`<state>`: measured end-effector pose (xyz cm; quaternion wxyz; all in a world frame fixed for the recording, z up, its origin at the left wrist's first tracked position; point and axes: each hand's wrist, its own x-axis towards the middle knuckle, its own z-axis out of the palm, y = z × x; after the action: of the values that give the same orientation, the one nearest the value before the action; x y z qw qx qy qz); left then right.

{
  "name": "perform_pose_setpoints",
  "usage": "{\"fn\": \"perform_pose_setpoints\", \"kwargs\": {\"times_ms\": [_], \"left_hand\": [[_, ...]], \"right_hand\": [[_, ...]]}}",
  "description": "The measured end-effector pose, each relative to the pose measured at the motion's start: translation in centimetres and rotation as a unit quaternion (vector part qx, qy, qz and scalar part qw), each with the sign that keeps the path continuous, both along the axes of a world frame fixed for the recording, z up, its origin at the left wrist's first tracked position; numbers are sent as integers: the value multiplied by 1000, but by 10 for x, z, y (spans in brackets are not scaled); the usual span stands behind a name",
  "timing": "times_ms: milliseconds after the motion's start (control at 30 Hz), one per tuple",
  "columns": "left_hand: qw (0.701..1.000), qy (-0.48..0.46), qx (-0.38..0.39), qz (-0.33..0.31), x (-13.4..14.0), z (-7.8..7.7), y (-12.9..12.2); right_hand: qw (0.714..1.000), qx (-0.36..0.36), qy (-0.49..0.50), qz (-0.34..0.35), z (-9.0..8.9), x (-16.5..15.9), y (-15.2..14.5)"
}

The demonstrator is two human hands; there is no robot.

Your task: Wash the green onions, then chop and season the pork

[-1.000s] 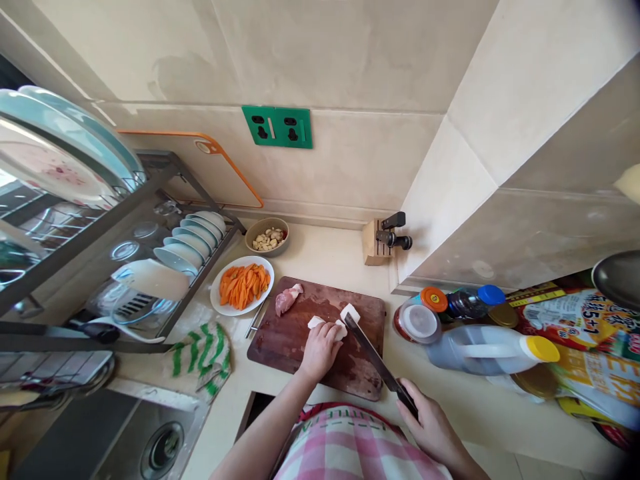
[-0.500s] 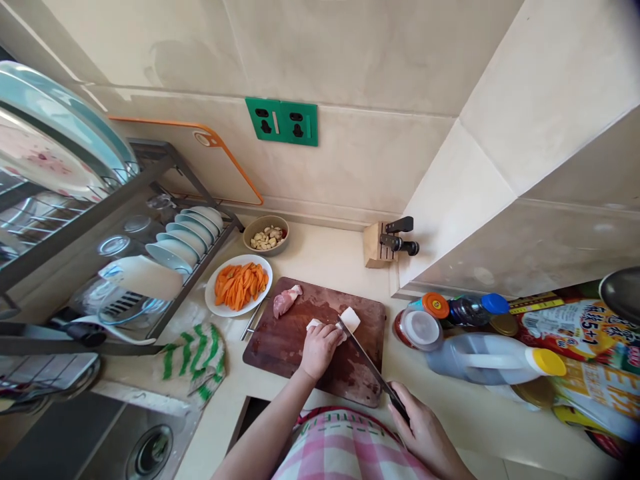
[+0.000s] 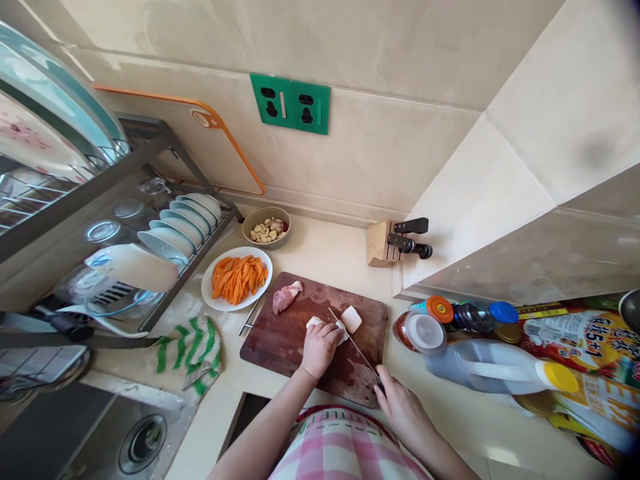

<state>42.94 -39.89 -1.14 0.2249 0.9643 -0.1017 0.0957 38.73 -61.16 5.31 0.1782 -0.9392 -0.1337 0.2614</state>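
Left hand (image 3: 319,348) presses down on a pale white piece of food (image 3: 325,327) near the middle of the cutting board (image 3: 280,340), fingers curled over it, holding it in place. Right hand (image 3: 403,412) is closed around the handle of a knife (image 3: 350,338) at the board's front right corner; blade runs diagonally up to the food, edge right against the left fingers. A cut-off white chunk (image 3: 351,319) lies just beside the blade, toward the board's right edge. A pink piece of raw meat (image 3: 286,297) sits near the board's back left corner, apart from the hands.

Off the board's left back corner: white plate (image 3: 213,301) with orange carrot slices (image 3: 238,278), behind it a small bowl (image 3: 267,217) of pale bits. Dish rack (image 3: 150,200) with plates along the counter's left side, striped cloth (image 3: 187,347) in front of it. Knife block (image 3: 381,243) at the back by the wall corner. Bottles and jars (image 3: 450,327) crowd the counter's right side.
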Motion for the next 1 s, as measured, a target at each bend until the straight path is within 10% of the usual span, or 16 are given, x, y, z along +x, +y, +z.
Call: {"fn": "perform_pose_setpoints", "kwargs": {"times_ms": [600,1000], "left_hand": [[999,23,-23,-1,-1,0,2],[999,28,-33,4,-2,3,1]], "right_hand": [[996,73,29,-33,4,-31,-38],[999,42,8,-28,-12,12,15]]}}
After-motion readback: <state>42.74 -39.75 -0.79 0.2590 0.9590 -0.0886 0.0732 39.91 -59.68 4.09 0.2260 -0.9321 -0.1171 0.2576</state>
